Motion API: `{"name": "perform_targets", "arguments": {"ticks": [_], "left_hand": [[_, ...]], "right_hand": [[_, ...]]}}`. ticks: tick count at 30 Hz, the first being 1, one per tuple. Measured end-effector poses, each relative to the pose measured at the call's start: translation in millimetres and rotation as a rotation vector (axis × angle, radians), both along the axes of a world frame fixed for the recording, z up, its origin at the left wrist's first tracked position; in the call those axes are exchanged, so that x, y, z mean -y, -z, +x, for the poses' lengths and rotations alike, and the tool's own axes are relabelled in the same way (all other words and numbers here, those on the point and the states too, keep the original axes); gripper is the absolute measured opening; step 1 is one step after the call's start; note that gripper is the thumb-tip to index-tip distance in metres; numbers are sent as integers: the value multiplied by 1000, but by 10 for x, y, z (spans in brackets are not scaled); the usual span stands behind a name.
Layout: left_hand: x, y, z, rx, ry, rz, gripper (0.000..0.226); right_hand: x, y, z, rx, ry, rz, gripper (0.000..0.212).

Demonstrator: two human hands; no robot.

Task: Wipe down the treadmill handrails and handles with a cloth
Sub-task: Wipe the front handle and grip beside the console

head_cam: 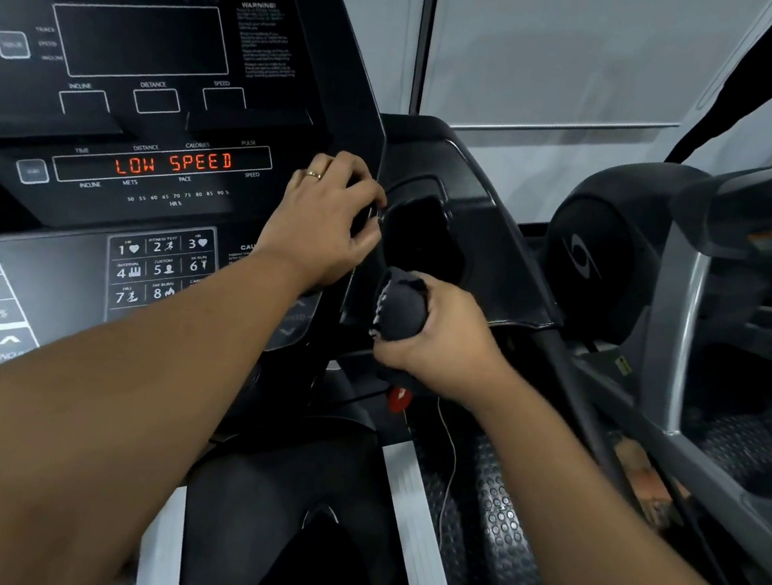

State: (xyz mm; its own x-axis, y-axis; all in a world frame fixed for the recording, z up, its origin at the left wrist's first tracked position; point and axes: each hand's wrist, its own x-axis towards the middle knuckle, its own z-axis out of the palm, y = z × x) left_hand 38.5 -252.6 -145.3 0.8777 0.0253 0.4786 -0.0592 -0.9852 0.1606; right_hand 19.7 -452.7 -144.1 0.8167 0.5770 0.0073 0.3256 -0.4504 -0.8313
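**Cloth held in the right hand beside the treadmill console**

Head view: the right hand (437, 334) is closed as a fist around a dark cloth (399, 309), which is bunched up and sticks out of the top of the fist. The cloth is just below the black side tray (503, 259) of the treadmill, near the upper end of the right handrail (570, 375). I cannot tell if the cloth touches the tray or the rail.

The left hand (322, 219) lies on the right edge of the console (110, 55), with its fingers bent over this edge, and one finger wears a ring (313, 175). The display (174, 163) on the console shows "LOW SPEED" in red letters. Below the right hand hangs a red clip (400, 398) with a thin cord. Another machine (673, 283) stands to the right, apart from the treadmill.
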Motion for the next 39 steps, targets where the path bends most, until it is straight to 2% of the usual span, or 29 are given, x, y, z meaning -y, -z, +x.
{"name": "perform_targets", "arguments": {"ticks": [4, 7, 13, 18, 22, 26, 29, 32, 34, 36, 39], "left_hand": [[2, -1, -14, 4, 2, 1, 25], [9, 0, -16, 4, -1, 1, 25], [18, -4, -14, 14, 3, -4, 24], [20, -8, -21, 15, 5, -14, 24], [14, -16, -28, 12, 10, -12, 24], [10, -16, -26, 9, 13, -12, 24], [9, -18, -27, 12, 15, -15, 24], [18, -14, -19, 16, 18, -16, 24], [13, -14, -20, 12, 15, -18, 24], [10, -15, -18, 7, 14, -17, 23], [13, -22, -22, 6, 15, -23, 23]], "right_hand": [[129, 263, -217, 356, 235, -57, 34], [246, 481, -245, 446, 358, -82, 38], [508, 835, -207, 361, 421, -51, 34], [680, 1025, -182, 252, 430, -58, 39], [794, 1060, -197, 156, 433, -84, 46], [807, 1068, -351, 85, 478, 48, 60], [849, 1072, -519, -78, 475, 215, 73], [864, 994, -645, -401, 624, 480, 52], [842, 865, -636, -646, 723, 701, 61], [876, 720, -538, -891, 736, 970, 66], [966, 587, -358, -1111, 728, 1266, 73]]}}
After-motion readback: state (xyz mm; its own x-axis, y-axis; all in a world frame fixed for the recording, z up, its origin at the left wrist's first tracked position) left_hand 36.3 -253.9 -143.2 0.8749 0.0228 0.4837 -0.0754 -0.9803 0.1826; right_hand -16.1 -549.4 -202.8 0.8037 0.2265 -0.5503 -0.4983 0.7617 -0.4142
